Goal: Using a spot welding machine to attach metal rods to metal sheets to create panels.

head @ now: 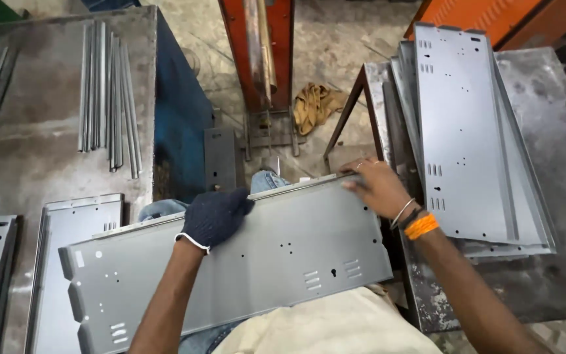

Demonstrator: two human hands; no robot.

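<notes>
A long grey sheet-metal panel (pixel 257 262) with punched holes and slots lies across my lap, tilted up to the right. My left hand (pixel 214 216), in a dark knit glove, grips its far edge near the middle. My right hand (pixel 378 187), bare, with a metal bangle and an orange thread band at the wrist, holds the panel's upper right corner. Both hands are closed on the same panel.
A stack of similar panels (pixel 470 131) rests on the steel table at right. Several thin metal strips (pixel 107 95) lie on the left table, with more panels (pixel 73 262) near its front. An orange machine post (pixel 260 52) and a rag (pixel 316 105) stand ahead on the floor.
</notes>
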